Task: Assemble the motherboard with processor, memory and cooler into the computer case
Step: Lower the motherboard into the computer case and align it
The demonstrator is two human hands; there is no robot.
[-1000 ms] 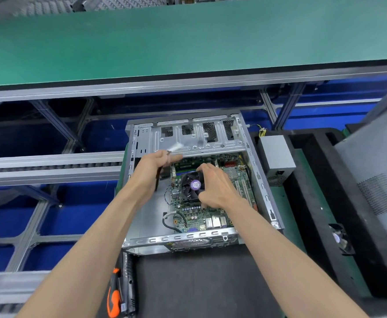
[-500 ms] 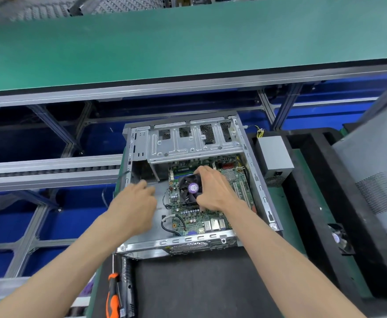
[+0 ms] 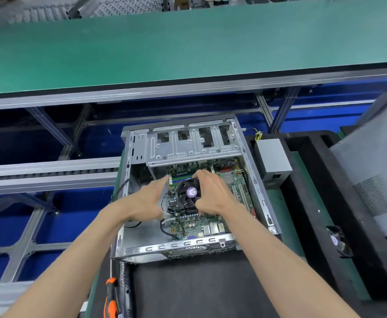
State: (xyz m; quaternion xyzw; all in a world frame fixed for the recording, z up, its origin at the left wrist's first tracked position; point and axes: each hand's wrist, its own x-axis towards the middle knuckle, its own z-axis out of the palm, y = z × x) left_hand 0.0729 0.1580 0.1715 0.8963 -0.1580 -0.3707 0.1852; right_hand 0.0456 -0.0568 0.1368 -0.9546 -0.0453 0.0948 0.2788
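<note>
An open grey metal computer case (image 3: pixel 260 193) lies on its side in front of me. A green motherboard (image 3: pixel 213 222) sits inside it, with a black cooler fan (image 3: pixel 189 193) that has a purple centre label. My right hand (image 3: pixel 211 193) grips the right side of the cooler, fingers curled over its far edge and thumb at its near edge. My left hand (image 3: pixel 145 200) reaches toward the left edge of the motherboard with fingers stretched out and blurred; it holds nothing that I can see. Memory slots (image 3: pixel 180 176) show beyond the cooler.
A drive cage (image 3: pixel 192 145) spans the case's far end. A grey power supply (image 3: pixel 272 157) with yellow wires stands right of the case on a green mat. A grey side panel (image 3: pixel 376 171) leans at far right. An orange-handled screwdriver (image 3: pixel 110 299) lies near my left forearm.
My left hand dropped from the drive cage, let go of a small white part, and moved right toward the motherboard's left edge. My right hand stayed on the cooler.
</note>
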